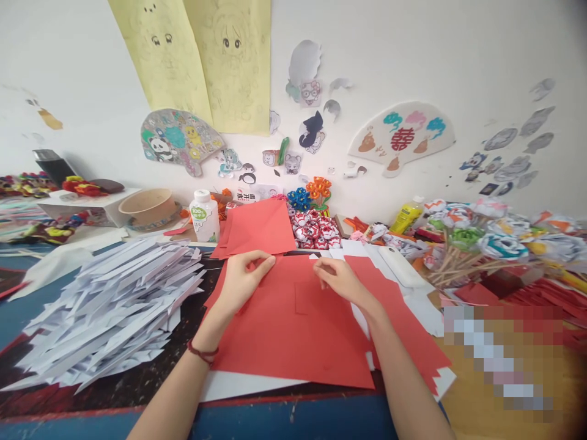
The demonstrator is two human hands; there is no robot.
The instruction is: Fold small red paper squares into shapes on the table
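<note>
A large sheet of red paper (293, 342) lies in front of me, with a faint rectangular outline near its middle. At its far edge, my left hand (247, 278) closes on the paper with thumb and fingers bent together. My right hand (339, 281) is closed in a pinch at the same edge, a short way to the right; its fingertips are partly hidden. Under the sheet, white paper (257, 384) shows along the near side. More red sheets (389, 299) are fanned out on the right, beneath my right forearm.
A heap of folded white paper strips (114, 305) lies at left. Behind stand a white bottle (204, 217), a leaning stack of red paper (261, 226) and red-and-white folded flowers (316, 231). Paper flowers on sticks (468, 238) and a yellow bottle (407, 215) are at right.
</note>
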